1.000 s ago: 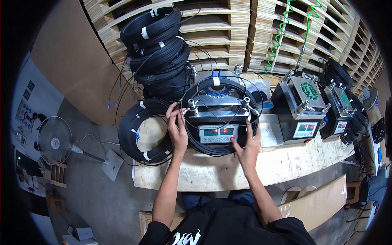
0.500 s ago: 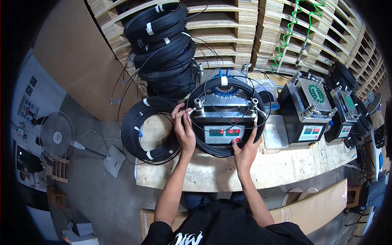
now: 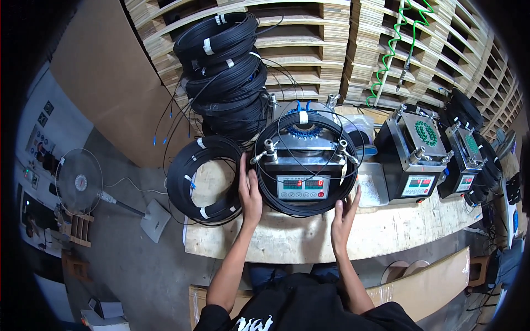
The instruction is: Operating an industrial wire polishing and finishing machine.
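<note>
Flanking the coil [image 3: 298,210] around the left machine [image 3: 303,188], left hand [image 3: 251,196] and right hand [image 3: 344,218] stand wide, fingers extended.

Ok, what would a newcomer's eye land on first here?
Probably the tall stack of black cable coils at upper left. Next, the black coil ringing a lit panel at centre, between the left hand and right hand. Bright green spiral hoses hang at upper right.

Black short-sleeved shirt [image 3: 301,303], white print [image 3: 254,324], blue trousers [image 3: 265,276]
</note>
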